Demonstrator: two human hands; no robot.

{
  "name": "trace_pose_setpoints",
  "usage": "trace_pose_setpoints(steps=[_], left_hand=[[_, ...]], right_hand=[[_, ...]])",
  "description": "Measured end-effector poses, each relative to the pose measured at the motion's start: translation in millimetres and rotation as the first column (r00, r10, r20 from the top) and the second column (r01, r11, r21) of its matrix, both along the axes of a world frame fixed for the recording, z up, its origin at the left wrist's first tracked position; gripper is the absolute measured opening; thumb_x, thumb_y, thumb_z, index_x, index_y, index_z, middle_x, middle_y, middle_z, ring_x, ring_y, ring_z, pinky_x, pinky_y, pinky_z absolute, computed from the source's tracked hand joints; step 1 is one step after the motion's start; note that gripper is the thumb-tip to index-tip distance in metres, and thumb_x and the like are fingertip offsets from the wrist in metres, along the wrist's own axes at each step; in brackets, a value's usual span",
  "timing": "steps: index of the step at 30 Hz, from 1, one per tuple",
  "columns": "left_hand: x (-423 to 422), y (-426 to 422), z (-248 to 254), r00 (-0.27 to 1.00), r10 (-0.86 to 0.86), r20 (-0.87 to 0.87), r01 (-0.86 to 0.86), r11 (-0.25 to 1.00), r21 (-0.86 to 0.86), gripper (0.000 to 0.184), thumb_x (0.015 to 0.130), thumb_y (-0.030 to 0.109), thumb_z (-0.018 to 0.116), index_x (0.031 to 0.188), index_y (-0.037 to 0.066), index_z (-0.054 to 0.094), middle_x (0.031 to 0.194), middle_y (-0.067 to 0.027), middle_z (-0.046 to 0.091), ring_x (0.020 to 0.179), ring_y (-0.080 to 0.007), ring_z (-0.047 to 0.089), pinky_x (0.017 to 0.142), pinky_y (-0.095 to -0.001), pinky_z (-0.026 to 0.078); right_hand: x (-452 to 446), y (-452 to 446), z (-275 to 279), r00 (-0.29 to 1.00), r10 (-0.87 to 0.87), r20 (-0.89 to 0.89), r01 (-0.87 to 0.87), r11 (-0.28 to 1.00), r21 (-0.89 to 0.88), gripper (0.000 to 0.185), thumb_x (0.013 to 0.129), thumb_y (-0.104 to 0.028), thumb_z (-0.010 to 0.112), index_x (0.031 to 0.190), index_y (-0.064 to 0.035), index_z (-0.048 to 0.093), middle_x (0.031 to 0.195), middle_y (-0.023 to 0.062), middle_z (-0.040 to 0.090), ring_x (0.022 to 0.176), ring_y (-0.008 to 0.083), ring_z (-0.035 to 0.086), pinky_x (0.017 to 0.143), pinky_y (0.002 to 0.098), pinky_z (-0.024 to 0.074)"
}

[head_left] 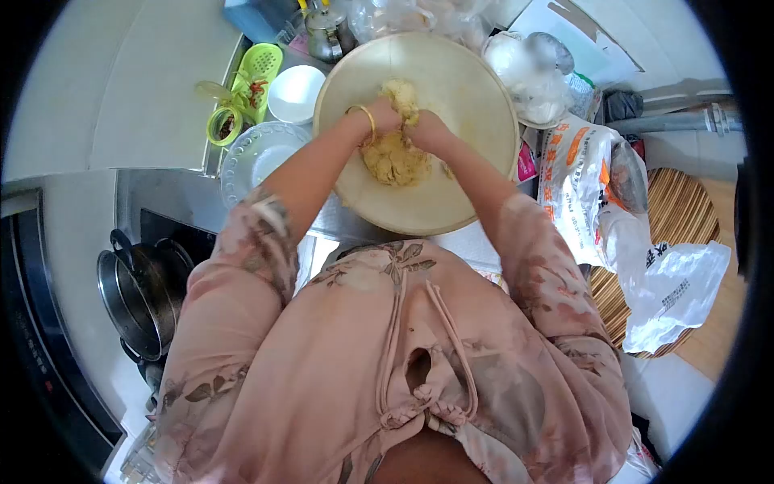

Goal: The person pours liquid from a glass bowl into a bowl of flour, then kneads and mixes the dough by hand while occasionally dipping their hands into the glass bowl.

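A large cream-coloured bowl (pixel 476 105) stands on the counter and holds a lump of rough yellow dough (pixel 395 164). Both hands are inside the bowl. My left hand (pixel 382 117), with a gold bangle at its wrist, is closed on the dough's upper left part. Just right of it, my right hand (pixel 429 132) also has its fingers closed on the dough. A paler piece of dough (pixel 399 90) rises above and between the hands. The fingertips of both hands are partly hidden in the dough.
Left of the bowl are a white bowl (pixel 296 94), a clear scalloped dish (pixel 256 161), a green tray (pixel 261 68) and an open jar (pixel 224 126). A black pot (pixel 141 298) sits lower left. Plastic bags (pixel 576 181) and a round woven mat (pixel 681 211) lie right.
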State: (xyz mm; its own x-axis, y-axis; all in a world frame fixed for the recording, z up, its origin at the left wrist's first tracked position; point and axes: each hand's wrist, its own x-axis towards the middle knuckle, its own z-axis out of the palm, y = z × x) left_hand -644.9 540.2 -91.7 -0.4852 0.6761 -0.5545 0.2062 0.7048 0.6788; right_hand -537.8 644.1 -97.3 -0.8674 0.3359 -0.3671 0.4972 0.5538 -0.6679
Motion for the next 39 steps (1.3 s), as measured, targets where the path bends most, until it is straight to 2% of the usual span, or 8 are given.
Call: trace_pose_setpoints(steps=[5, 8, 11, 20, 23, 25, 30, 39], left_hand=[[-4, -66, 66, 0.912, -0.251, -0.324, 0.321, 0.929, 0.184, 0.034, 0.073, 0.019, 0.066, 0.102, 0.003, 0.059, 0.086, -0.0124, 0.061, 0.075, -0.0217, 0.059, 0.067, -0.0311, 0.048], [13, -92, 107, 0.903, -0.343, -0.258, 0.379, 0.919, 0.104, 0.027, 0.069, 0.013, 0.069, 0.093, 0.004, 0.06, 0.083, -0.0097, 0.059, 0.075, -0.0228, 0.058, 0.067, -0.0326, 0.047], [34, -122, 109, 0.833, -0.435, -0.341, 0.479, 0.876, 0.053, 0.022, 0.063, 0.01, 0.072, 0.08, 0.004, 0.058, 0.081, -0.0098, 0.056, 0.077, -0.0266, 0.057, 0.067, -0.0353, 0.047], [57, -134, 81, 0.584, -0.515, -0.628, 0.67, 0.742, 0.015, 0.005, 0.066, 0.005, 0.062, 0.066, 0.005, 0.057, 0.077, -0.009, 0.055, 0.078, -0.0298, 0.056, 0.067, -0.0396, 0.047], [49, -133, 86, 0.628, -0.566, -0.534, 0.678, 0.735, 0.019, 0.006, 0.068, 0.007, 0.061, 0.063, 0.005, 0.058, 0.076, -0.0092, 0.055, 0.076, -0.0289, 0.057, 0.067, -0.0393, 0.046], [43, -130, 87, 0.671, -0.6, -0.435, 0.683, 0.728, 0.049, 0.007, 0.068, 0.007, 0.062, 0.063, 0.004, 0.059, 0.075, -0.0097, 0.056, 0.074, -0.0284, 0.057, 0.067, -0.0386, 0.046], [30, -111, 74, 0.797, -0.478, -0.369, 0.55, 0.828, 0.115, 0.015, 0.07, 0.017, 0.067, 0.071, 0.002, 0.064, 0.073, -0.0132, 0.059, 0.069, -0.0303, 0.058, 0.063, -0.0384, 0.046], [45, -58, 33, 0.945, 0.239, -0.222, -0.169, 0.941, 0.292, 0.04, 0.078, 0.034, 0.066, 0.095, -0.002, 0.061, 0.085, -0.0155, 0.063, 0.07, -0.0248, 0.06, 0.066, -0.035, 0.048]], right_hand=[[55, 32, 26, 0.989, 0.143, 0.04, -0.144, 0.989, 0.024, 0.036, 0.073, -0.028, 0.064, 0.089, 0.0043, 0.061, 0.086, 0.025, 0.062, 0.088, 0.03, 0.062, 0.078, 0.0398, 0.0482], [76, 32, 3, 0.901, 0.356, 0.25, -0.434, 0.702, 0.565, 0.031, 0.073, -0.023, 0.061, 0.088, 0.0042, 0.062, 0.086, 0.0266, 0.062, 0.085, 0.0317, 0.063, 0.078, 0.04, 0.0486], [72, -2, 4, 0.786, 0.448, 0.425, -0.6, 0.718, 0.353, 0.027, 0.074, -0.019, 0.057, 0.087, 0.0044, 0.063, 0.087, 0.0262, 0.062, 0.084, 0.0352, 0.062, 0.076, 0.0411, 0.0486], [37, -32, 16, 0.973, 0.188, -0.135, -0.173, 0.978, 0.115, 0.024, 0.078, -0.015, 0.055, 0.09, 0.0042, 0.063, 0.108, 0.0283, 0.056, 0.095, 0.0394, 0.057, 0.081, 0.0419, 0.0469], [47, -59, 15, 0.9, 0.434, 0.044, -0.392, 0.76, 0.519, 0.024, 0.08, -0.011, 0.053, 0.093, 0.0057, 0.062, 0.133, 0.0256, 0.038, 0.11, 0.0404, 0.048, 0.089, 0.0432, 0.0437], [54, -63, 29, 0.863, 0.455, 0.22, -0.505, 0.764, 0.402, 0.03, 0.081, -0.012, 0.049, 0.101, 0.0076, 0.061, 0.147, 0.0217, 0.009, 0.124, 0.0428, 0.033, 0.098, 0.0444, 0.036], [56, -63, 23, 0.821, 0.489, 0.295, -0.567, 0.639, 0.519, 0.038, 0.083, -0.018, 0.047, 0.113, 0.0044, 0.058, 0.149, 0.018, 0.0, 0.129, 0.0428, 0.027, 0.1, 0.0451, 0.0354], [66, -33, 38, 0.929, 0.365, -0.055, -0.341, 0.905, 0.253, 0.029, 0.076, -0.008, 0.055, 0.102, 0.0029, 0.06, 0.141, 0.0243, 0.026, 0.114, 0.0398, 0.046, 0.096, 0.0462, 0.0376]])
